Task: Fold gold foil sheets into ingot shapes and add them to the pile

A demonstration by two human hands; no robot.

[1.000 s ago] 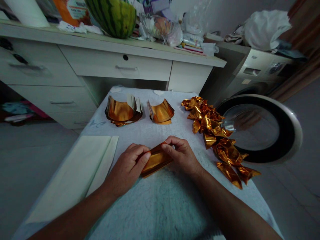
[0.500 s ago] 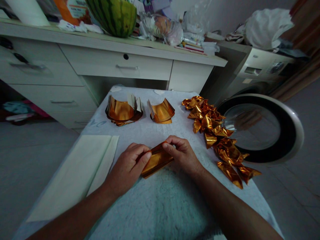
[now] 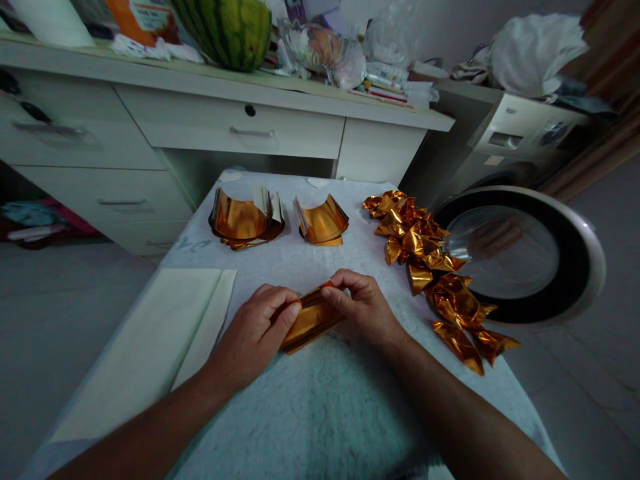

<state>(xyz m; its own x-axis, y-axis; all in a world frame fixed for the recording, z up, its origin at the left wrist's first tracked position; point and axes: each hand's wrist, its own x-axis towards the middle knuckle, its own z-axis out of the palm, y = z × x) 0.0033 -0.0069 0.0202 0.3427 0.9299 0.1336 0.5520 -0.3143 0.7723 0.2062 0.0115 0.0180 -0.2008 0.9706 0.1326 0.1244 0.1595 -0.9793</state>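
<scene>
A folded strip of shiny gold foil paper (image 3: 311, 327) lies slantwise over the middle of the cloth-covered table. Its left end is pinched between the thumb and fingers of my left hand (image 3: 265, 325). At the upper right end, my right hand (image 3: 364, 305) grips the same strip, thumb on top. Beyond my hands stand two stacks of curved gold foil sheets, a larger left stack (image 3: 241, 220) and a smaller right stack (image 3: 324, 221). To the right runs a pile of folded gold foil pieces (image 3: 420, 243). The undersides of my fingers are hidden.
Pale paper sheets (image 3: 135, 340) lie on the table's left side. An open washing machine door (image 3: 580, 257) juts close to the right edge. Behind the table is a white drawer cabinet (image 3: 200, 123) carrying a cut watermelon (image 3: 230, 33) and a glass bowl (image 3: 300, 50).
The view has shifted very slightly. Both hands keep their grip on the foil strip, with hardly any visible movement.
</scene>
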